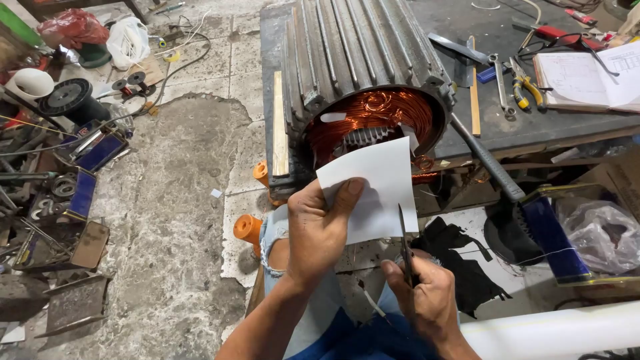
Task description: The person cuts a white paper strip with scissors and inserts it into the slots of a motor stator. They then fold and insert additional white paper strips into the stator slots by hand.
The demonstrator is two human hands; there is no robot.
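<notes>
lying on its side at the edge of the dark workbench [533, 127], the big ribbed motor stator [363, 73] shows copper windings [373, 117] in its open end. just in front of that opening, a white sheet of paper [377, 187] is pinched by the left hand [317, 230], thumb on its face, fingers behind. below it, the right hand [427, 297] is closed around scissors [405, 243], whose blades meet the sheet's lower right edge.
</notes>
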